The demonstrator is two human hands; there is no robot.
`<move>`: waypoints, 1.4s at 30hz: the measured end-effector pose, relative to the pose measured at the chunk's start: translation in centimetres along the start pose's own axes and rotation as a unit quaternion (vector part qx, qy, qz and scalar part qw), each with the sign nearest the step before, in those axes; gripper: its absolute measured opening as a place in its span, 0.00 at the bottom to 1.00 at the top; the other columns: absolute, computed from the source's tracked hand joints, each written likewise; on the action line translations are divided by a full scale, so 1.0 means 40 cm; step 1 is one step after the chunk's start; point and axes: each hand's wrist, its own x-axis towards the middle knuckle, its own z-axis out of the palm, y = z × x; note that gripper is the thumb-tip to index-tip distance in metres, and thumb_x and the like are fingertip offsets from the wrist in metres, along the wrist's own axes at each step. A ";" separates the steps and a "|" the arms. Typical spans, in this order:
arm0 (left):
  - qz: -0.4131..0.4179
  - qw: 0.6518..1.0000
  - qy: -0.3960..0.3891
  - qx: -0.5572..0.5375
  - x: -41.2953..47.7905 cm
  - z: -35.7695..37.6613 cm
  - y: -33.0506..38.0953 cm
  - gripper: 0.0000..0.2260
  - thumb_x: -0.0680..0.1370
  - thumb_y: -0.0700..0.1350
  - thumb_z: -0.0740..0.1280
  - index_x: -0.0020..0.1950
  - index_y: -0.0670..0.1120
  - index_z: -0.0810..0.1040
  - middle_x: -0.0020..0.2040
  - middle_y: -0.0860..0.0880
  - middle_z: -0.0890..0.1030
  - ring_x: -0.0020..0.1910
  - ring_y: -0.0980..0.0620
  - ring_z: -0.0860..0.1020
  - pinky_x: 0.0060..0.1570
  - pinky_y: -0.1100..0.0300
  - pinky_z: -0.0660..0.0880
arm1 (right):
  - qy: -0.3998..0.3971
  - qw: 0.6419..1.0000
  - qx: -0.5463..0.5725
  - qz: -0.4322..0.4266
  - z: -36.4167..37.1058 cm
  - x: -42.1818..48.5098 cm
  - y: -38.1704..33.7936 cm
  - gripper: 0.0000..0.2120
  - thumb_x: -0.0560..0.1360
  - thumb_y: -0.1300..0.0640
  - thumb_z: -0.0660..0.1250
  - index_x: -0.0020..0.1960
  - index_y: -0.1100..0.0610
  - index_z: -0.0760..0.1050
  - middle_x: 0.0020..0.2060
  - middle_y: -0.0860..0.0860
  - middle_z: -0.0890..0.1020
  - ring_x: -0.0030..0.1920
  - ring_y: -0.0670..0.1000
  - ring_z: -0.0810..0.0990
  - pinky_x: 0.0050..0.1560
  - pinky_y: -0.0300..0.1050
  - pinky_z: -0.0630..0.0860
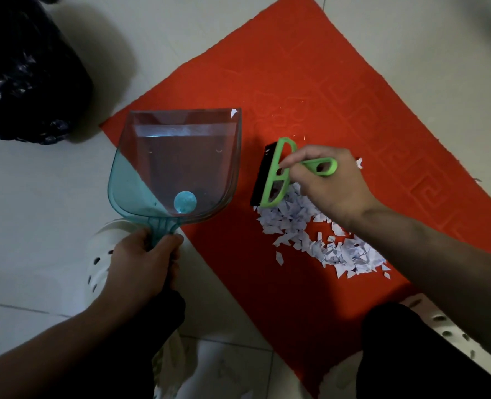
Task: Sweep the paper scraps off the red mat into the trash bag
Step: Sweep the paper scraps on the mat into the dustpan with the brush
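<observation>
A red mat (310,90) lies slantwise on the pale tiled floor. On its lower right part is a heap of white paper scraps (319,240). My right hand (327,182) grips the handle of a small green brush (279,174) with black bristles, at the heap's upper left end. My left hand (143,260) holds the handle of a clear teal dustpan (178,165), which lies over the mat's left corner, left of the brush. One scrap (234,112) clings to the pan's far right corner. The black trash bag (22,67) is at the top left.
My white perforated shoes (103,254) and dark trouser legs (411,355) fill the lower edge, one foot beside the dustpan handle, the other at the mat's lower right. Pale floor tiles (37,197) surround the mat.
</observation>
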 end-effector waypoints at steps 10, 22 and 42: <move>-0.013 1.000 -0.006 -0.012 0.004 0.001 -0.003 0.10 0.77 0.41 0.68 0.38 0.37 0.75 0.27 0.42 0.75 0.17 0.53 0.71 0.18 0.62 0.71 | 0.023 0.998 -0.045 0.025 -0.042 -0.017 0.024 0.09 0.76 0.64 0.65 0.44 0.57 0.83 0.32 0.45 0.83 0.21 0.41 0.69 0.21 0.31 0.63; -0.010 1.000 -0.017 0.001 -0.001 0.000 -0.003 0.11 0.77 0.41 0.68 0.37 0.38 0.75 0.26 0.42 0.75 0.19 0.52 0.72 0.20 0.60 0.72 | -0.073 0.997 -0.001 0.034 0.021 -0.081 0.029 0.08 0.75 0.66 0.64 0.44 0.59 0.82 0.31 0.52 0.82 0.22 0.47 0.68 0.22 0.41 0.64; -0.001 0.999 -0.028 0.029 -0.011 0.005 0.006 0.10 0.77 0.41 0.67 0.39 0.37 0.75 0.28 0.42 0.76 0.17 0.56 0.72 0.19 0.65 0.71 | -0.168 0.981 -0.091 0.007 -0.008 -0.140 0.080 0.11 0.68 0.56 0.64 0.45 0.48 0.83 0.41 0.50 0.85 0.35 0.55 0.81 0.34 0.51 0.77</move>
